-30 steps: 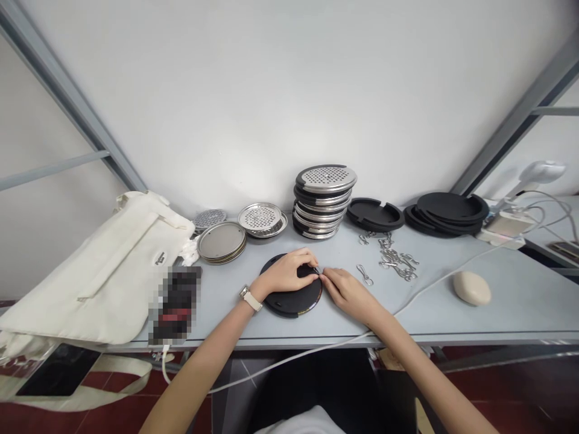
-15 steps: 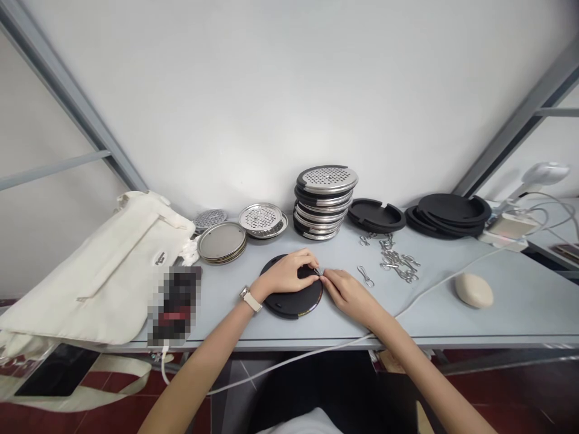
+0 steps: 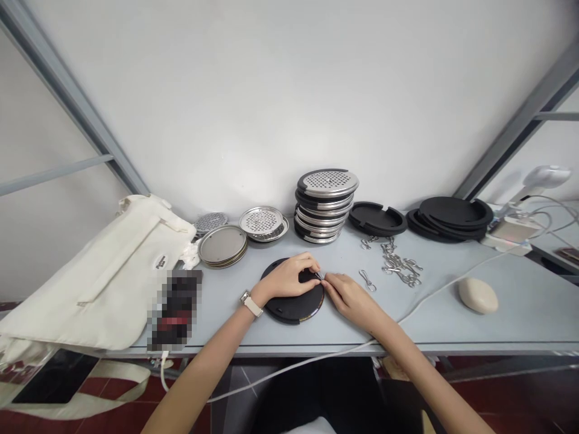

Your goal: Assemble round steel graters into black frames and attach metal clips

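Note:
A round black disc [image 3: 294, 304] lies flat on the grey table [image 3: 520, 313] in front of me. My left hand [image 3: 287, 278], with a watch on its wrist, rests on top of the disc with fingers curled at its right rim. My right hand [image 3: 348, 295] meets it there, fingertips pinched on a small metal clip [image 3: 319, 276] at the disc's edge. A single loose metal clip [image 3: 367, 280] lies just right of my right hand.
Behind stand a stack of perforated metal-and-black discs [image 3: 324, 205], flat metal plates [image 3: 222, 245], perforated metal discs [image 3: 263, 221], black rings [image 3: 377, 218] and black discs [image 3: 452, 214]. A pile of clips [image 3: 400, 264], a pale oval object [image 3: 478, 295], a white cable [image 3: 434, 286] and a cream bag [image 3: 90, 277] also lie here.
Both hands stay together at the disc's right rim with only slight finger movement. The view has shifted a little downward.

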Demonstrator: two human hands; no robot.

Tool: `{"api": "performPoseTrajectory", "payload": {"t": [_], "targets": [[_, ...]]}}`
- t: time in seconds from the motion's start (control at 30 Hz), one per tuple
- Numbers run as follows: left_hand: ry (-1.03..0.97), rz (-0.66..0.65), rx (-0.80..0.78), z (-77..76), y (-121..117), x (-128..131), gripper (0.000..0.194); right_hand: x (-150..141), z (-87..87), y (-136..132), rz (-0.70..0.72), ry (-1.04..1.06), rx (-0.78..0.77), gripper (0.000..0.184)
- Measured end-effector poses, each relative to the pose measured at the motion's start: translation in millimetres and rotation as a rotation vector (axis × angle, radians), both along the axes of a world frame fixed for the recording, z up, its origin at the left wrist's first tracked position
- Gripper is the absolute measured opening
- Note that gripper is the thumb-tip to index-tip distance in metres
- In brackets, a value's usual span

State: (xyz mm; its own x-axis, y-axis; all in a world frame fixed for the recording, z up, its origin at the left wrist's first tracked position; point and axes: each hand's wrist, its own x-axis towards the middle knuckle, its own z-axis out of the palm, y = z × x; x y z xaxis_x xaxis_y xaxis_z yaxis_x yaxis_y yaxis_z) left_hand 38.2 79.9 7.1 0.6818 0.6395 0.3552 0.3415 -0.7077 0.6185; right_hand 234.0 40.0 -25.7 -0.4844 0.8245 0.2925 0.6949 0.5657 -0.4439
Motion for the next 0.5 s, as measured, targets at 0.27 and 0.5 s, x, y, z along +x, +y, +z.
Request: {"api": "performPoseTrajectory", "payload": {"t": [0.27, 0.5], "targets": [[0.004, -0.004, -0.014, 0.6, -0.1, -0.5, 0.014, -0.5, 0.9, -0.5, -0.006, 0.008, 0.007, 0.026], [0.015, 0.002, 0.003, 0.8, -0.4, -0.8, 0.014, 0.0, -0.1, 0.8, 0.001, -0.014, 0.009, 0.027]]}}
